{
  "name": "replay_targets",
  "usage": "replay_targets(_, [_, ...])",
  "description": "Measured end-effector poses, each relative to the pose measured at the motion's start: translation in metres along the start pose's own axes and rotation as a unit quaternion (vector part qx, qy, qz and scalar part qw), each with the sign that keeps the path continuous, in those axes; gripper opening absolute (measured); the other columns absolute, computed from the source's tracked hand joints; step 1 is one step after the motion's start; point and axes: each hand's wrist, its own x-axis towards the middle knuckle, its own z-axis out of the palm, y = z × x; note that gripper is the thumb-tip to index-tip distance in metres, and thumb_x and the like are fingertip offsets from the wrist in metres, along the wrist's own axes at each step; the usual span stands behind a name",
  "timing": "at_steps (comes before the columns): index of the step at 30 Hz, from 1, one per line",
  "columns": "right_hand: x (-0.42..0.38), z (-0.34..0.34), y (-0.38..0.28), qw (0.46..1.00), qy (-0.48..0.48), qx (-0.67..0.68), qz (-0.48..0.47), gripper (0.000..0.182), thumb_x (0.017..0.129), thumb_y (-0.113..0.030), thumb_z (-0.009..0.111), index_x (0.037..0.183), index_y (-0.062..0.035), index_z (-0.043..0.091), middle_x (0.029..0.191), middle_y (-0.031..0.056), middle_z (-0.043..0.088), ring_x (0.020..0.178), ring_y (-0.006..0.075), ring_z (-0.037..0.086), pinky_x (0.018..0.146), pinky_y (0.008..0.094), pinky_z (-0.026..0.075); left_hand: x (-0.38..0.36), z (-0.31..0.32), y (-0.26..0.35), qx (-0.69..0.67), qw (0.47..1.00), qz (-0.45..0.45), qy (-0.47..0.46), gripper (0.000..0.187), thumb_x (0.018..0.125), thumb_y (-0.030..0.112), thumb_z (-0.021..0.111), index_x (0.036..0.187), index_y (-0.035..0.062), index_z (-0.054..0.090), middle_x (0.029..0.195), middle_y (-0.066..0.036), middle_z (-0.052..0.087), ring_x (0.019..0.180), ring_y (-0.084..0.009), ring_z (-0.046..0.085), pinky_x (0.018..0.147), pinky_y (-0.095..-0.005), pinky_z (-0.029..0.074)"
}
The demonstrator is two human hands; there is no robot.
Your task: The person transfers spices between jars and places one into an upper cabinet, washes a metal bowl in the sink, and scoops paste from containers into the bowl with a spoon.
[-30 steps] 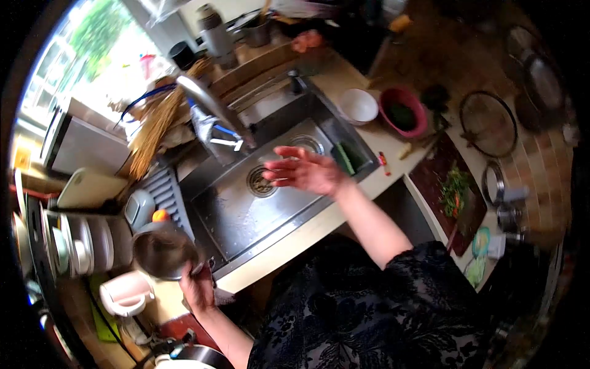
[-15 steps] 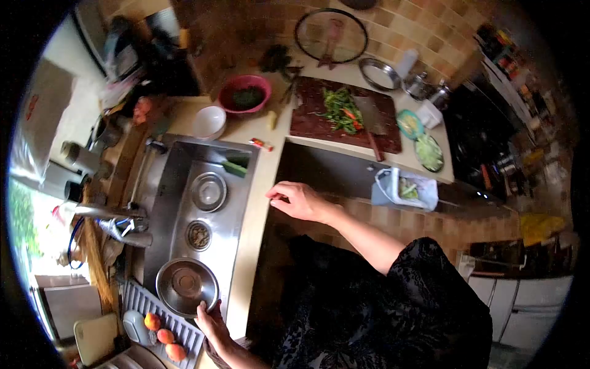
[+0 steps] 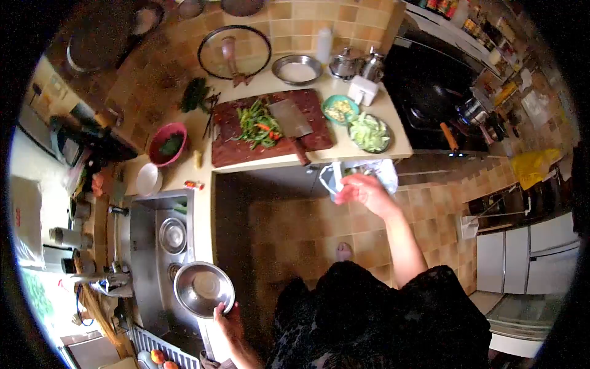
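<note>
My left hand grips the rim of a steel bowl, tilted so its inside shows, over the front edge of the sink. In front of the counter, my right hand is held out with its fingers loosely bent and apart, and I see nothing in it. Just behind that hand is a lined waste bin, partly covered by it. Above, on the counter, a cleaver lies on the dark cutting board, beside sliced green and orange vegetables.
A plate of cut pale greens and a teal bowl stand right of the board. A pink basin and white bowl are on its left. A steel dish sits in the sink. The stove is far right.
My view has turned rightward. My right hand has gone from the counter edge beside the sink to the waste bin. The bowl in my left hand has come toward the sink's front edge.
</note>
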Motion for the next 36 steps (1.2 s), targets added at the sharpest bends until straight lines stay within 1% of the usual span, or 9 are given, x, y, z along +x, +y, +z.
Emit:
replay_targets(4, [-0.039,-0.118,0.044,0.863,0.114,-0.489,-0.049,0.033,0.095,-0.020,0.064,0.123,-0.0038,0.063,0.125,0.0134,0.064,0.121,0.0238,0.059,0.090,0.0390,0.052,-0.048,0.074,-0.034,-0.032,0.999,-0.026,0.033,0.025,0.087,0.012,0.060,0.107,-0.0021,0.061,0.102,-0.012,0.066,0.090,-0.0242,0.064,0.076,-0.0359,0.056])
replay_targets(5, [-0.043,-0.139,0.044,0.934,0.173,-0.312,-0.020,0.034,0.093,-0.014,0.066,0.126,-0.0065,0.062,0.120,0.0122,0.066,0.111,0.0217,0.062,0.089,0.0360,0.052,-0.057,0.091,-0.047,-0.017,0.998,-0.019,0.052,0.023,0.088,0.011,0.059,0.106,-0.0024,0.061,0.100,-0.012,0.066,0.086,-0.0242,0.064,0.074,-0.0360,0.056])
replay_targets(7, [-0.033,-0.195,0.035,0.850,0.263,-0.455,-0.015,0.031,0.094,-0.014,0.065,0.123,-0.0070,0.062,0.115,0.0122,0.068,0.105,0.0231,0.066,0.088,0.0352,0.053,-0.069,0.114,-0.083,0.095,0.995,0.023,0.018,0.022,0.089,0.011,0.058,0.105,-0.0044,0.061,0.098,-0.013,0.068,0.083,-0.0253,0.067,0.074,-0.0354,0.057])
replay_targets(8, [-0.028,-0.206,0.018,0.775,0.309,-0.552,0.012,0.029,0.094,-0.014,0.064,0.122,-0.0061,0.062,0.117,0.0138,0.069,0.108,0.0258,0.067,0.089,0.0364,0.053,-0.084,0.145,-0.091,-0.021,0.998,-0.046,0.030,0.022,0.090,0.011,0.058,0.104,-0.0050,0.062,0.097,-0.013,0.069,0.083,-0.0254,0.068,0.074,-0.0352,0.058])
replay_targets(12, [0.030,-0.297,0.029,0.910,0.355,-0.214,0.009,0.039,0.098,-0.021,0.059,0.133,-0.0054,0.049,0.104,0.0155,0.068,0.086,0.0269,0.072,0.064,0.0370,0.061,-0.115,0.198,-0.136,0.033,0.991,-0.124,-0.031,0.026,0.092,0.008,0.056,0.112,-0.0074,0.059,0.103,-0.015,0.069,0.084,-0.0250,0.070,0.073,-0.0369,0.061])
replay_targets(20, [0.088,-0.286,0.015,0.904,0.420,-0.078,0.004,0.037,0.102,-0.026,0.053,0.134,-0.0086,0.043,0.104,0.0164,0.065,0.067,0.0216,0.068,0.055,0.0323,0.058,-0.170,0.303,-0.154,0.094,0.981,-0.100,-0.134,0.041,0.093,0.011,0.059,0.130,-0.0060,0.048,0.108,-0.016,0.066,0.086,-0.0257,0.068,0.072,-0.0387,0.061])
replay_targets(26, [0.084,-0.249,0.035,0.959,0.281,0.049,0.001,0.036,0.101,-0.017,0.054,0.131,-0.0045,0.038,0.104,0.0219,0.066,0.079,0.0274,0.073,0.058,0.0364,0.062,-0.133,0.356,-0.163,0.253,0.925,-0.178,-0.223,0.041,0.096,0.022,0.062,0.127,-0.0033,0.054,0.102,-0.013,0.069,0.083,-0.0221,0.068,0.071,-0.0367,0.059])
replay_targets(32, [0.021,-0.305,0.050,0.970,0.219,-0.096,0.046,0.038,0.099,-0.026,0.060,0.128,-0.0027,0.051,0.108,0.0135,0.067,0.077,0.0215,0.070,0.059,0.0349,0.060,-0.079,0.451,-0.213,0.326,0.820,-0.207,-0.423,0.047,0.097,0.033,0.063,0.125,-0.0034,0.052,0.098,-0.014,0.068,0.072,-0.0207,0.067,0.062,-0.0323,0.058])
replay_targets(36, [-0.084,-0.340,0.066,0.945,0.289,0.077,0.135,0.029,0.096,-0.025,0.065,0.119,-0.0083,0.058,0.096,0.0101,0.069,0.073,0.0206,0.069,0.059,0.0336,0.058,-0.079,0.529,-0.263,0.308,0.811,-0.247,-0.433,0.038,0.099,0.032,0.061,0.114,-0.0029,0.058,0.083,-0.013,0.068,0.061,-0.0196,0.065,0.056,-0.0311,0.053])
